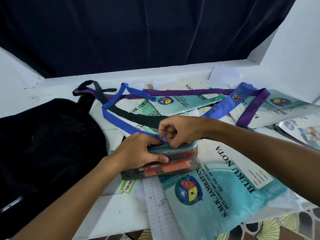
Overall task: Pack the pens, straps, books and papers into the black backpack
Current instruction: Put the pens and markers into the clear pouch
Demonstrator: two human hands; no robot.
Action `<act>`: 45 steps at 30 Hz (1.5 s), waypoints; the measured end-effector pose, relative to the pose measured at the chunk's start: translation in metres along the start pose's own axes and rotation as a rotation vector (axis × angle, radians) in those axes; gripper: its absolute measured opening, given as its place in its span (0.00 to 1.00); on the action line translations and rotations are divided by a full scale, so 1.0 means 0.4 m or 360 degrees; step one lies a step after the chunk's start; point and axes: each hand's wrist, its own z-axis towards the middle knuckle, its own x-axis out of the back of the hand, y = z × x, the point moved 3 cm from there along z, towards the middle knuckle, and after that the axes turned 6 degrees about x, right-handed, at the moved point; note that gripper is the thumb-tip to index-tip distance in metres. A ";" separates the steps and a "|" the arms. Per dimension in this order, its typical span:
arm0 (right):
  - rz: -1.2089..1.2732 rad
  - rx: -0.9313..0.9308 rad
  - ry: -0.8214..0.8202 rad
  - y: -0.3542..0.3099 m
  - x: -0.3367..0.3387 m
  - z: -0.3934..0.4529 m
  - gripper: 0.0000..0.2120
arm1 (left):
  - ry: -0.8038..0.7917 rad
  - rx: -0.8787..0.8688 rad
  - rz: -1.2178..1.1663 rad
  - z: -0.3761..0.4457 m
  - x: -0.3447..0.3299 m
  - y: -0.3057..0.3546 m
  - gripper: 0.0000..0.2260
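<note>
The black backpack [43, 149] lies slumped on the left of the white table [57, 87], with a small pale logo near its lower edge that is too blurred to read. Beside it, teal exercise books are scattered across the table. The nearest book [225, 193] reads "BUKU NOTA" in large black letters, with "S.M.K. JAMBATAN" and a line beginning "PETI SURAT 60917" beside a round crest in red, yellow and blue; its white name label carries writing too small to make out. A farther book [181, 104] shows the same crest and "BUKU NOTA".

Over the books trail three straps: a blue strap [223, 104] with a small sewn badge, a purple strap [190, 91] stretched across the far books, and a black strap [131, 116] running from near the backpack toward the hands. A sheet of lined paper [159, 205] sticks out under the nearest book.

In the middle sits a clear pencil pouch [173, 163] with a teal zip edge, packed with orange, red and dark pens. The left hand [138, 153] grips its near left end, thumb laid along the side. The right hand [178, 130] has its fingers curled, pinching at the pouch's top edge, just where the end of the blue strap lies.
</note>
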 end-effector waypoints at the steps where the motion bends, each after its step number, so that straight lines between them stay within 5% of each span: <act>1: 0.0014 -0.0014 -0.0030 -0.002 0.002 0.002 0.15 | 0.0002 -0.0001 -0.0005 0.000 0.001 0.000 0.30; 11: 0.0429 -0.0005 -0.0120 0.018 0.006 0.014 0.12 | -0.0033 0.0008 -0.0014 -0.002 -0.004 -0.005 0.32; 29: 0.0256 0.0125 -0.0173 0.010 -0.008 0.029 0.04 | -0.0080 0.0001 -0.0069 0.006 -0.021 -0.015 0.28; 37: 0.0262 0.0225 -0.0121 0.019 -0.010 0.013 0.14 | -0.0021 -0.0007 -0.0042 0.001 -0.017 -0.009 0.28; 45: 0.0227 0.0227 -0.0102 0.030 0.000 -0.012 0.14 | -0.0045 -0.0031 0.0013 0.003 -0.012 -0.001 0.31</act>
